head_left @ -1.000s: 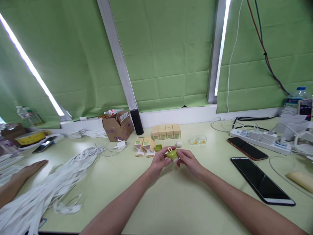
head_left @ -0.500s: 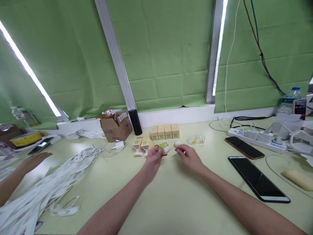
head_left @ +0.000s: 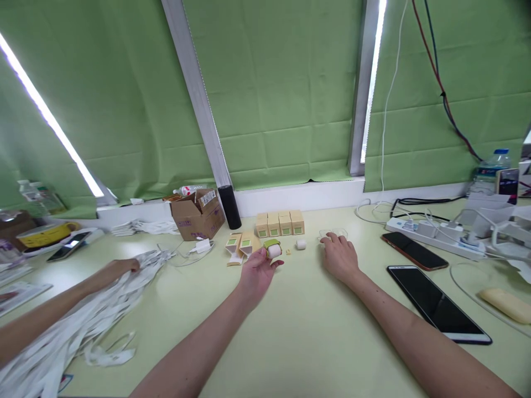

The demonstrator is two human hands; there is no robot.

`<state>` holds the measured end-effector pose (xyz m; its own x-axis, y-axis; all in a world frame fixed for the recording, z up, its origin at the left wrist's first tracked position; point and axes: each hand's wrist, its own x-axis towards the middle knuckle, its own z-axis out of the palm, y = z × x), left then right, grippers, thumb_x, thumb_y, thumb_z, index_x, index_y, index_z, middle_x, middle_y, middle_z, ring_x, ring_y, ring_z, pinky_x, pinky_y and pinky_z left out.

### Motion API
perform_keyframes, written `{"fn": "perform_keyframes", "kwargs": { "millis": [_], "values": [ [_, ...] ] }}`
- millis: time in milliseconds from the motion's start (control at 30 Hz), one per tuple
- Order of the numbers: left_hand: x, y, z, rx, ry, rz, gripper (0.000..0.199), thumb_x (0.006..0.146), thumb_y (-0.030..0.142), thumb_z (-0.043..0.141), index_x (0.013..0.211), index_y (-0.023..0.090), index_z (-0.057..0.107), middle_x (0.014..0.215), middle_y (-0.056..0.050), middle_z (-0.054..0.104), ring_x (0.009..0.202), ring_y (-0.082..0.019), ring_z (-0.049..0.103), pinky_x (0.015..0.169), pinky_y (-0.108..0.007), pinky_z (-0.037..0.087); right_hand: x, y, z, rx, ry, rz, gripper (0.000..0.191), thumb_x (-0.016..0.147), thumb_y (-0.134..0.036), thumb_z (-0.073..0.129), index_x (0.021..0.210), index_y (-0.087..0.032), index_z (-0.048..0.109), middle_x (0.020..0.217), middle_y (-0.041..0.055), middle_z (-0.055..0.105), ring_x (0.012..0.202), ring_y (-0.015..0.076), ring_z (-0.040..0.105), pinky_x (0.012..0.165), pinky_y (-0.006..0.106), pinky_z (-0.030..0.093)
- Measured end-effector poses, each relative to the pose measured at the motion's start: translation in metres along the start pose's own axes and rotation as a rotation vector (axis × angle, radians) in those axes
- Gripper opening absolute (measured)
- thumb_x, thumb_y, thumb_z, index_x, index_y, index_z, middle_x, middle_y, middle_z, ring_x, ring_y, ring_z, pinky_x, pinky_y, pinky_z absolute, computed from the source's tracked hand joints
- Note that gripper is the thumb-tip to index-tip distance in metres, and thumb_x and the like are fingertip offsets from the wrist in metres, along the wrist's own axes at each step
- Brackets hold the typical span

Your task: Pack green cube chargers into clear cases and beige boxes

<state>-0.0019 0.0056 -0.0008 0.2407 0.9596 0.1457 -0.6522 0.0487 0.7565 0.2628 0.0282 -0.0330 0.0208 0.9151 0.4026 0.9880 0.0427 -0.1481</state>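
Cylinder (head_left: 301, 244) and boxes (head_left: 285, 224) beyond left hand (head_left: 254, 277)

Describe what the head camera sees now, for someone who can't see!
A person's left hand holds a small green and white item above a pale table; the right hand is over clear containers. Four little cardboard boxes stand behind, and another person's hand touches white strips at left.

four boxes (head_left: 280, 224) behind cylinder (head_left: 301, 244) | cups (head_left: 341, 231) seemingly under right hand (head_left: 341, 257) | power strip (head_left: 435, 240) farther right | straps (head_left: 93, 318) far left
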Motion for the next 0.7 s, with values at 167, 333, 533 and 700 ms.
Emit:
{"fn": "perform_keyframes", "kwargs": {
  "millis": [167,333,533,700],
  "values": [
    [0.000,0.000,0.000,0.000,-0.007,0.003,0.014,0.088,0.029,0.076,0.093,0.016,0.075,0.120,-0.011,0.074,0.103,-0.024,0.068,0.084,-0.039,0.057,-0.002,-0.006,-0.004,0.000,-0.008,-0.047,0.044,0.085,-0.003,0.053,0.125,-0.014,0.071,0.133,0.0182,0.066,0.117,0.0356,0.055,0.092,0.044,0.042],
    [0.000,-0.001,-0.002,-0.002,0.025,0.027,0.014,0.087,0.029,0.077,0.092,0.017,0.074,0.117,-0.011,0.075,0.102,-0.025,0.068,0.084,-0.040,0.058,-0.012,-0.025,-0.016,0.086,0.069,-0.158,0.031,0.091,-0.012,0.059,0.119,-0.019,0.071,0.124,0.0164,0.068,0.111,0.0339,0.056,0.084,0.042,0.047],
    [0.003,0.000,-0.003,-0.010,0.077,0.072,0.017,0.083,0.031,0.082,0.089,0.017,0.074,0.112,-0.009,0.074,0.098,-0.023,0.068,0.081,-0.038,0.059,-0.032,-0.054,-0.026,0.267,0.054,-0.472,0.030,0.092,-0.005,0.055,0.110,-0.024,0.070,0.114,0.0104,0.070,0.104,0.0282,0.060,0.079,0.039,0.049],
    [0.003,0.000,-0.003,0.002,0.093,0.089,0.018,0.083,0.032,0.081,0.087,0.017,0.073,0.109,-0.008,0.073,0.097,-0.022,0.068,0.080,-0.036,0.058,-0.042,-0.063,-0.024,0.373,-0.057,-0.620,0.042,0.084,0.003,0.054,0.112,-0.025,0.069,0.118,0.0076,0.070,0.106,0.0252,0.064,0.085,0.037,0.051]
  ]
}}
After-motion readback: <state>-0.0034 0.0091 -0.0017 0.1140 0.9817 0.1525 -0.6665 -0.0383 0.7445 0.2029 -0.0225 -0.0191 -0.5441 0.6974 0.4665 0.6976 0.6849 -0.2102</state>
